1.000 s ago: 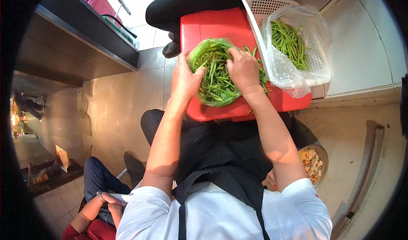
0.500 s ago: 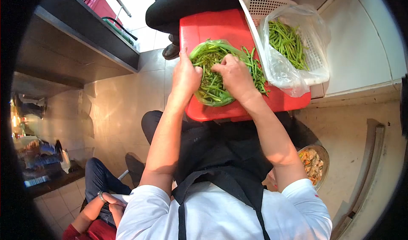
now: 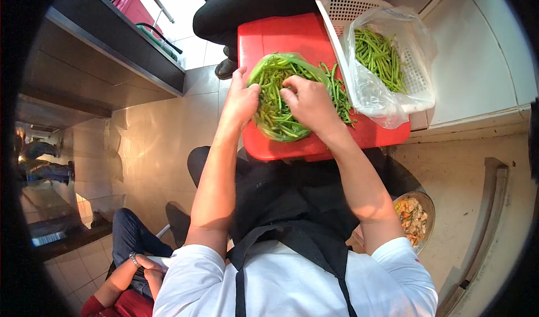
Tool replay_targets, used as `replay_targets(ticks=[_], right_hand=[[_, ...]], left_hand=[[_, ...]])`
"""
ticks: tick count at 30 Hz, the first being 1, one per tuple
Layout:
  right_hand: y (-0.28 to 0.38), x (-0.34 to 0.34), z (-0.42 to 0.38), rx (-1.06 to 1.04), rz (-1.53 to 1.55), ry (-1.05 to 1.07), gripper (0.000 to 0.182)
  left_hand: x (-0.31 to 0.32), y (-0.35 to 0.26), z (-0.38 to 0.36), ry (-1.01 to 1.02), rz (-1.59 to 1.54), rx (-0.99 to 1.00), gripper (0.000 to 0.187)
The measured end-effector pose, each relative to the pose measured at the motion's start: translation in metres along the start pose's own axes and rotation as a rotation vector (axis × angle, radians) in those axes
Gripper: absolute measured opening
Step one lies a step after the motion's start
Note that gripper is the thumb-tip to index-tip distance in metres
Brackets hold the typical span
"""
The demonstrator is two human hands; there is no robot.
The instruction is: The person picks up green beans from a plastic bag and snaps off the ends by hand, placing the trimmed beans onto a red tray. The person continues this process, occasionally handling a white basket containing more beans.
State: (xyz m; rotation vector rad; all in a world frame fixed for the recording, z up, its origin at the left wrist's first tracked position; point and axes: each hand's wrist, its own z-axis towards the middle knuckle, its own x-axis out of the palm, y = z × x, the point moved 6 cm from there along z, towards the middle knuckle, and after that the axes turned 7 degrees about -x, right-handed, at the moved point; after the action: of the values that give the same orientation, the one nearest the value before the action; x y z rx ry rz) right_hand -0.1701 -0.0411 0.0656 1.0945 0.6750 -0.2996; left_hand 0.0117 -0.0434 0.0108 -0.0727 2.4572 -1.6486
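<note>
A clear green plastic bag [image 3: 281, 133] full of green beans [image 3: 271, 101] rests on a red stool or table top [image 3: 281, 33]. My left hand [image 3: 245, 101] grips the bag's left edge, thumb inside the rim. Over the right part of the opening is my right hand [image 3: 306, 99], its fingers curled and pinched at the beans; what lies between the fingertips is too small to tell. Loose bean pieces [image 3: 340, 95] lie right of the bag, partly under it.
A white basket [image 3: 345, 8] with a clear bag [image 3: 368, 101] of green beans [image 3: 377, 56] stands at the right. Lower right is a bowl of food [image 3: 412, 219]. One person's dark-clothed legs [image 3: 252, 16] are across from me; another person [image 3: 135, 261] sits lower left.
My left hand has shifted slightly left and down along the bag's edge. My right hand has turned a little, and the beans in the bag lie differently.
</note>
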Motion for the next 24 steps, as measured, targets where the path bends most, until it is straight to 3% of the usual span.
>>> replay_targets(ticks=[3, 5, 10, 11, 18, 24], right_hand=[[-0.006, 0.022, 0.006, 0.068, -0.071, 0.044, 0.030], [-0.010, 0.027, 0.009, 0.094, -0.072, 0.068, 0.036], [-0.018, 0.012, 0.007, 0.153, -0.045, 0.004, 0.028], [-0.021, 0.007, 0.005, 0.153, -0.029, -0.004, 0.026], [-0.023, -0.027, -0.012, 0.196, 0.429, -0.151, 0.022], [-0.019, -0.022, -0.021, 0.080, 0.083, -0.147, 0.021]], left_hand=[[0.011, -0.006, -0.002, -0.017, 0.011, 0.115, 0.076], [0.016, -0.011, -0.007, -0.018, 0.010, 0.082, 0.079], [0.011, -0.010, -0.010, -0.049, -0.062, 0.084, 0.081], [0.006, -0.001, 0.001, -0.090, -0.003, 0.158, 0.079], [0.007, -0.005, 0.000, -0.089, 0.238, 0.285, 0.068], [0.012, -0.022, -0.017, -0.049, 0.318, 0.292, 0.061]])
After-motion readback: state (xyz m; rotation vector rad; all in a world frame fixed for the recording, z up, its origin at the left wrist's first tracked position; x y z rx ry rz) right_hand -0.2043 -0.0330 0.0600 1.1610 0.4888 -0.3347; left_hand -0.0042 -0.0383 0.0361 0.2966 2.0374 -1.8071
